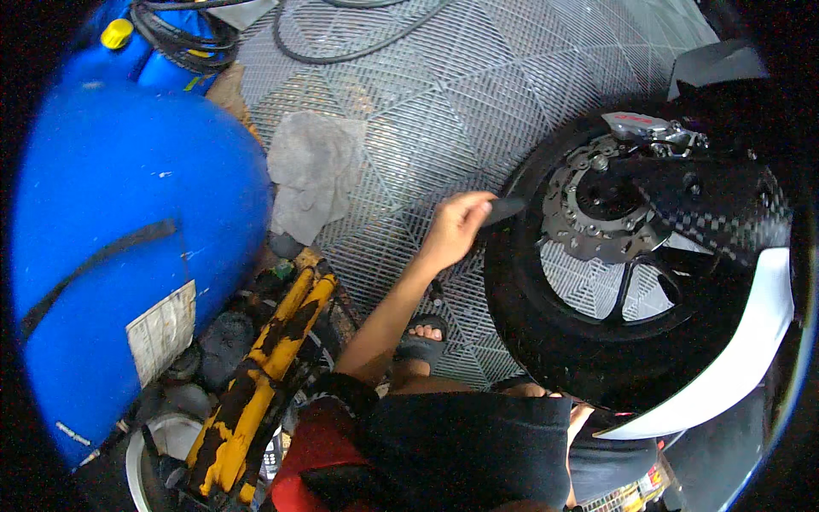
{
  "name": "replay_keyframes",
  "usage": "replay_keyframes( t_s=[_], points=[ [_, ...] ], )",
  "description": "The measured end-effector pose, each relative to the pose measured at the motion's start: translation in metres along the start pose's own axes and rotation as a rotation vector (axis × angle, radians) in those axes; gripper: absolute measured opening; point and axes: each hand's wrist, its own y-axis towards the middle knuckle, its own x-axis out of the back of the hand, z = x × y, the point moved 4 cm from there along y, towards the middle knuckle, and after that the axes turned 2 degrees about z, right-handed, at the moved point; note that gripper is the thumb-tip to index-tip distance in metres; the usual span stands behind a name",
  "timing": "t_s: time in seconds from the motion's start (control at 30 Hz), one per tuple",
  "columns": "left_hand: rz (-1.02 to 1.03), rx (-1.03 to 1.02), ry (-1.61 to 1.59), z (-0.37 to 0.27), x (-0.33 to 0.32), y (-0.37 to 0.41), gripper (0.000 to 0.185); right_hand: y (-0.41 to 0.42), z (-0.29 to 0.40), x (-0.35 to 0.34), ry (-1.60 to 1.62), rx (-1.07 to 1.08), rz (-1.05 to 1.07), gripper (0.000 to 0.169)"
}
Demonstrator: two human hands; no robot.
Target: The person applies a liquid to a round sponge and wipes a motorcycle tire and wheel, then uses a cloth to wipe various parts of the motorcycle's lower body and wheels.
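Note:
My left hand pinches a dark, flat object between thumb and fingers, at the left side of a motorcycle wheel's black tyre. The object is blurred, so its kind and whether it touches the tyre cannot be told. The wheel carries a metal brake disc and a grey brake caliper. A white fender curves around the tyre's lower right. My right hand is out of view; a strip of skin shows between my dark shorts and the wheel, its part unclear.
A large blue plastic drum fills the left. Near it are a grey cloth on the grey grid floor tiles, a black hose, a yellow-capped blue container and chipped yellow metal bars. My sandalled foot stands beside the tyre.

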Motion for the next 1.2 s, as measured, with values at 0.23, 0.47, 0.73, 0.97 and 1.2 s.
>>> replay_keyframes(
  t_s=[0.23, 0.47, 0.73, 0.97, 1.2],
  points=[
    [-0.351, 0.027, 0.698, 0.012, 0.122, 0.0, 0.037, 0.04, 0.106, -0.051, -0.113, 0.146, 0.196, 0.04],
    [-0.617, 0.498, 1.262, 0.04, 0.218, -0.009, 0.039, 0.069, 0.186, -0.085, -0.404, 0.437, 0.413, 0.037],
    [-1.283, -0.399, 0.624, -0.151, 0.175, -0.074, 0.025, 0.115, 0.195, -0.097, -0.187, 0.648, 0.717, 0.063],
    [-0.625, -0.14, 0.132, -0.293, 0.052, -0.153, 0.025, 0.078, 0.162, -0.104, 0.363, 1.252, 0.787, 0.114],
    [0.571, 0.365, 0.909, -0.309, -0.083, -0.12, 0.03, 0.131, 0.064, -0.082, 0.925, 1.235, 0.761, 0.059]
  ],
)
